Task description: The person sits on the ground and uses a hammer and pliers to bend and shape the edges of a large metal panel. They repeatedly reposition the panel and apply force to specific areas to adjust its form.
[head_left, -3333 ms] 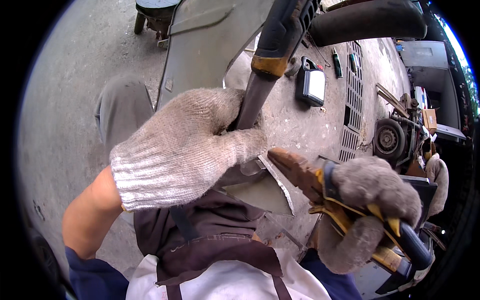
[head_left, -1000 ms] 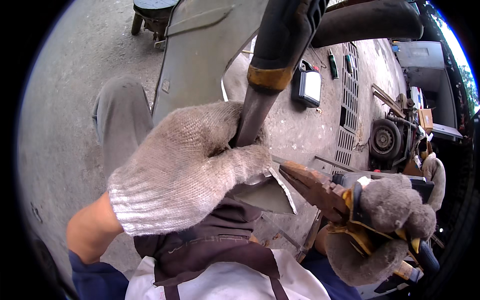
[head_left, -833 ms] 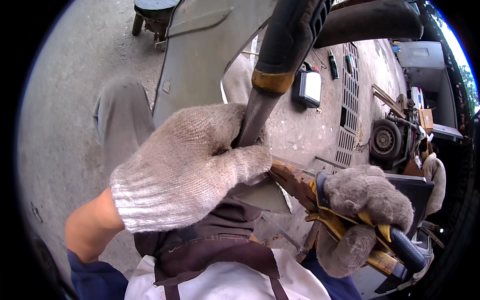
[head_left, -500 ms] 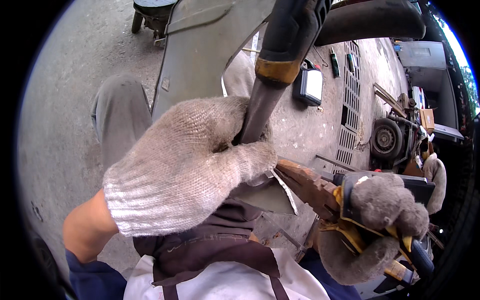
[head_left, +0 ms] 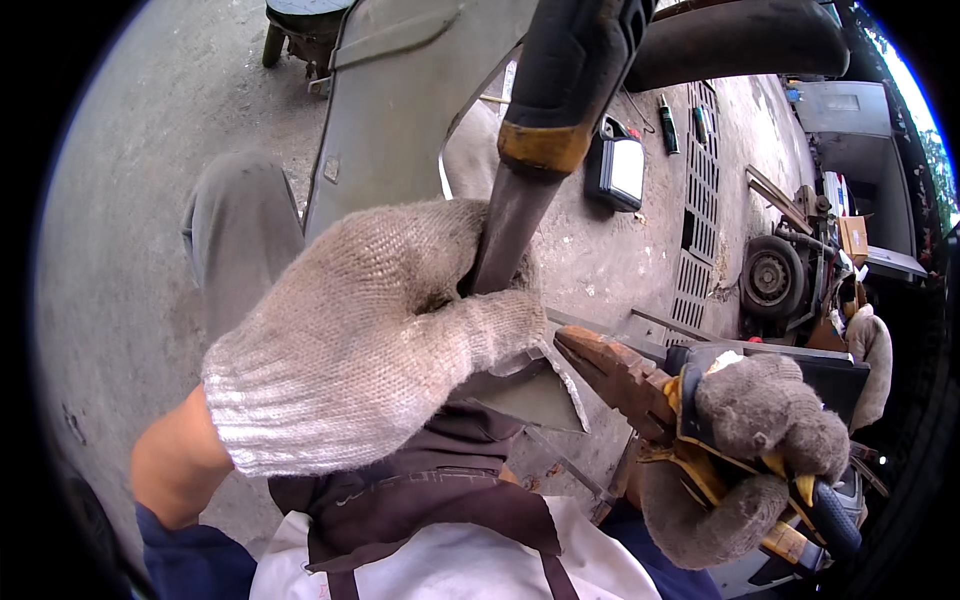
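Observation:
My left hand [head_left: 350, 330], in a beige knit glove, is closed around the metal shaft of a tool [head_left: 545, 130] with a black and yellow handle. Its lower end is hidden in the glove, so its kind cannot be told. Beneath this hand lies a bent grey panel [head_left: 385, 110]; a torn-looking edge of it shows below my thumb. Whether my fingers also grip the panel is hidden. In its dirtier glove, my right hand [head_left: 750, 450] is wrapped round the yellow and black handles of pliers [head_left: 620, 380]. Their rusty jaws point at my left thumb, just apart from it.
A black case [head_left: 617, 170] with a white face lies on the concrete beside a slotted drain grate [head_left: 697, 220]. Green bottles [head_left: 669, 125] lie near it. On the right are a wheel [head_left: 773, 277], a cardboard box [head_left: 853, 240] and a spare glove [head_left: 870, 365].
My left hand and the tool have shifted slightly left. A small gap now shows between my left thumb and the plier tips.

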Available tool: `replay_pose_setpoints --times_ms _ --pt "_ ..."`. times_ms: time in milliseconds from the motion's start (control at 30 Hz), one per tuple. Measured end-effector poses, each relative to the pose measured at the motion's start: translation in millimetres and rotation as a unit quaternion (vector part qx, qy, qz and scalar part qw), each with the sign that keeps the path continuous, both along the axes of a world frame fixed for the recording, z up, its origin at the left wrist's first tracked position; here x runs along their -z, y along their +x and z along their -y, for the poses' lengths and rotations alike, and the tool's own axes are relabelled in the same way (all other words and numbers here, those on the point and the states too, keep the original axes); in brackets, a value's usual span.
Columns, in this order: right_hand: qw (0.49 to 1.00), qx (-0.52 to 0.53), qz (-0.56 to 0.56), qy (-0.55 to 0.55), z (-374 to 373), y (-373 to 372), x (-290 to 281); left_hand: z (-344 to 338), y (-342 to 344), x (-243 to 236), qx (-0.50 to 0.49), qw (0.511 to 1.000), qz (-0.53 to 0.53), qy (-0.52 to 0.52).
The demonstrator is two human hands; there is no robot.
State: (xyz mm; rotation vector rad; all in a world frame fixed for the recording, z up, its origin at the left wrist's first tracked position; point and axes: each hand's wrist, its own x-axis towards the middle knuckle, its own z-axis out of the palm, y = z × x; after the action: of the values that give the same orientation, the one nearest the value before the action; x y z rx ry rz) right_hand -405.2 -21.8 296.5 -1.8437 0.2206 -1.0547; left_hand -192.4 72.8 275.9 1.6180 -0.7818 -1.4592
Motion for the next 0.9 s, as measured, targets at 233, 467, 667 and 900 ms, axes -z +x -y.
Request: replay_pose_setpoints --times_ms 233,467,667,900 --pt "0.999 0.053 0.001 0.0 -7.3 4.2 0.3 0.2 -0.3 -5.7 0.003 1.0 -0.007 0.003" --pt "0.992 0.094 -0.047 0.066 -13.2 3.3 -6.1 -4.0 1.8 -6.4 0.019 1.0 0.008 -0.001" --pt "0.99 0.071 -0.064 0.103 -6.2 -34.6 -1.1 -0.7 -1.2 -0.3 0.03 0.999 0.012 -0.006" --pt "0.955 0.149 0.091 -0.242 16.1 -52.2 21.3 6.0 -6.8 -11.0 0.005 0.999 -0.052 -0.011"
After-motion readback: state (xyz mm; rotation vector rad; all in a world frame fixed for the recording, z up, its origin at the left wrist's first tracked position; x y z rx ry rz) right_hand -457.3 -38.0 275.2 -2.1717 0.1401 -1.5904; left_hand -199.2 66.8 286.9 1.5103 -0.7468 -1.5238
